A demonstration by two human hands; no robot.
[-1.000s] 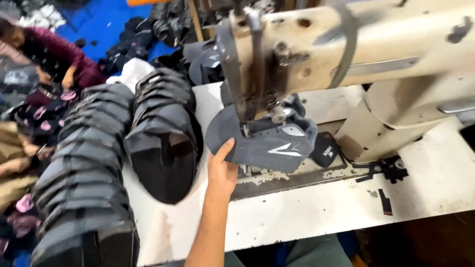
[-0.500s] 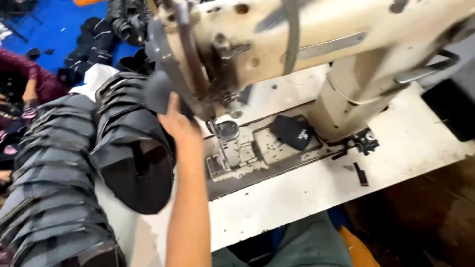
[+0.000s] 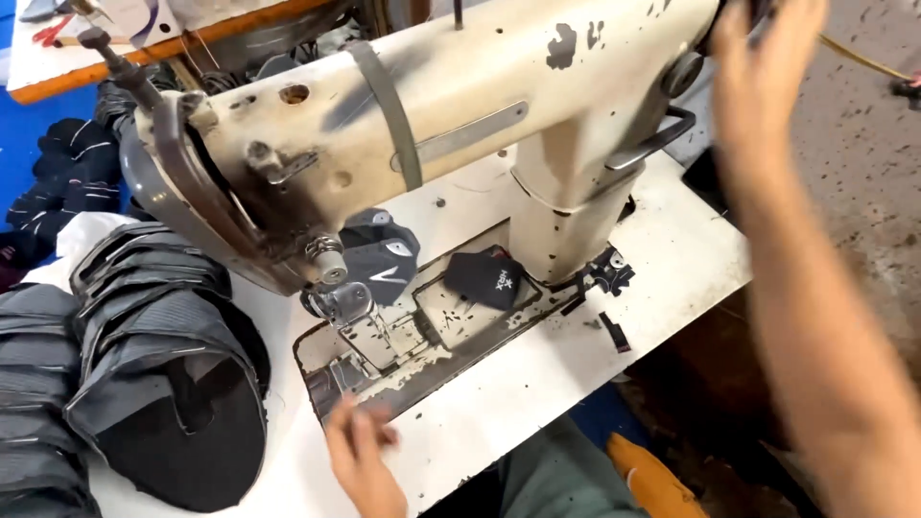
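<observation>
Head view. Worn cream sewing machine (image 3: 451, 125), paint chipped, grey strap round its arm, stands on a white table (image 3: 576, 374).

Left hand (image 3: 363, 460) lies blurred at the table's near edge, just below the machine's bed plate (image 3: 403, 345); fingers spread loosely, holding nothing.

Right hand (image 3: 763, 67) is raised at the machine's far right end by the handwheel, blurred; cannot tell whether it grips anything.

Dark grey shoe upper piece (image 3: 384, 254) with white markings sits behind the presser foot (image 3: 338, 299), apart from both hands. Small black patch (image 3: 484, 278) lies on the bed beside the column.

Stack of dark grey uppers (image 3: 163, 374) is heaped on the table's left.
</observation>
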